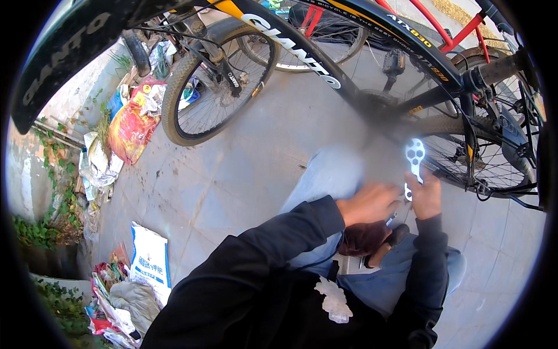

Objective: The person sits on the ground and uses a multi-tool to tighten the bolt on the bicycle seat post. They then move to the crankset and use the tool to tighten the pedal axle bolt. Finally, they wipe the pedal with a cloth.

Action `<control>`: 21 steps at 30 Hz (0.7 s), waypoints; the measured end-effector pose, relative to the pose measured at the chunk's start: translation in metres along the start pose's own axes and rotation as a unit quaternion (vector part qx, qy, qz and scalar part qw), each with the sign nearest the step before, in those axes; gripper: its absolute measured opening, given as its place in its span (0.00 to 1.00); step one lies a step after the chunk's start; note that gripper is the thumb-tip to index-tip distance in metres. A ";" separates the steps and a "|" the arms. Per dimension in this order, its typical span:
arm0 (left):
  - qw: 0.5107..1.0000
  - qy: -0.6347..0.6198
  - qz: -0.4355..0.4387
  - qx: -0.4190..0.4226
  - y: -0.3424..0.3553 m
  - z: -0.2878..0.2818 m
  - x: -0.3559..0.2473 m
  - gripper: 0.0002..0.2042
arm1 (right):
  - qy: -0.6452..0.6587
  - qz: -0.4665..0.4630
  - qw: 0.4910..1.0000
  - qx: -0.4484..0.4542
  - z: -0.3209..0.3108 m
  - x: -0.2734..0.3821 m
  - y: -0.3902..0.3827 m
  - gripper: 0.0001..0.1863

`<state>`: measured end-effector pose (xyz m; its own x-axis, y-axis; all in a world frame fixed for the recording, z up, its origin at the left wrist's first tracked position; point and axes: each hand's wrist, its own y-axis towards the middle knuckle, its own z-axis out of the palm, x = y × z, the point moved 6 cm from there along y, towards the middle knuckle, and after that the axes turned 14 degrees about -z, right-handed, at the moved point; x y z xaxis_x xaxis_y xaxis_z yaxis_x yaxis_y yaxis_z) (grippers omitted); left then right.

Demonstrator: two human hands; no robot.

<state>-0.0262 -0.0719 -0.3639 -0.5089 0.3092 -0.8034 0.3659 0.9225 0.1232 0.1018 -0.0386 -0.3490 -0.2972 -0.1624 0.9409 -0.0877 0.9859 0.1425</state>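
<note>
My right hand is closed around a flat silver multi-hole spanner, its rounded end with hexagonal holes pointing up. Just left of it, my left hand has its fingers curled in toward the spanner's lower end. Motion blurs those fingers, and whatever they pinch is hidden. Beyond both hands stands a black and orange bicycle; a hazy smear covers its crank area. Below my hands, between my legs, are a dark red cloth-like item and a small metal piece.
A crumpled clear plastic bag lies on my dark clothing. Behind the black bicycle is a red-framed one. Along the left wall lie a red and yellow sack, a white and blue printed sack and a rag heap. Grey tiles pave the ground.
</note>
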 end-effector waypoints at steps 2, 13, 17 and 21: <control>1.000 0.005 -0.007 0.008 0.001 0.000 -0.002 0.09 | 0.007 0.000 1.000 -0.004 0.000 0.004 -0.001 0.09; 1.000 -0.004 -0.003 0.029 0.004 -0.001 -0.003 0.10 | -0.143 -0.114 0.983 0.006 -0.003 0.009 -0.003 0.13; 0.997 0.032 0.032 0.064 0.009 0.004 -0.008 0.09 | -0.181 -0.172 0.968 -0.014 -0.008 0.003 -0.004 0.15; 0.997 0.036 -0.054 0.051 0.009 0.003 -0.002 0.08 | -0.173 -0.063 0.982 0.031 -0.003 0.009 -0.002 0.15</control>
<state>-0.0194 -0.0646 -0.3625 -0.6023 0.2287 -0.7648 0.3819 0.9239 -0.0246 0.1022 -0.0418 -0.3395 -0.5851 -0.2971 0.7545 -0.1982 0.9546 0.2222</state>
